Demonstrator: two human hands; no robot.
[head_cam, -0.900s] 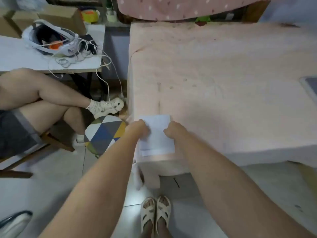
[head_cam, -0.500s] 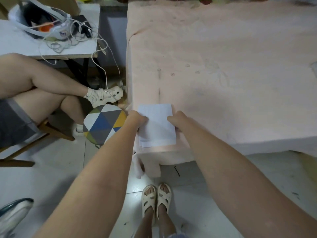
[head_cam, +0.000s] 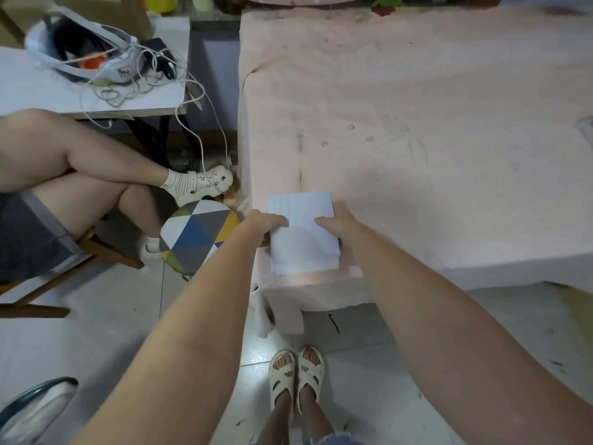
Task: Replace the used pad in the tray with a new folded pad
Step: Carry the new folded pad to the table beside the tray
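A white folded pad (head_cam: 301,232) lies at the near left corner of a table covered in pale pink cloth (head_cam: 417,139). My left hand (head_cam: 264,224) grips the pad's left edge, thumb on top. On the right edge, my right hand (head_cam: 337,221) grips the pad the same way, thumb laid over the top. The pad looks slightly lifted at its near end. At the far right edge of the view a clear tray corner (head_cam: 585,130) shows; its contents are out of view.
A seated person's crossed legs (head_cam: 96,168) fill the left. A round patchwork stool (head_cam: 195,239) stands beside the table corner. A side table (head_cam: 96,88) holds a white headset and cables, one cable hanging to the floor. My sandalled feet (head_cam: 296,377) stand on grey tiles.
Both hands shifted from the pad's far corners to grip its side edges, thumbs on top. The camera tilted down and moved.
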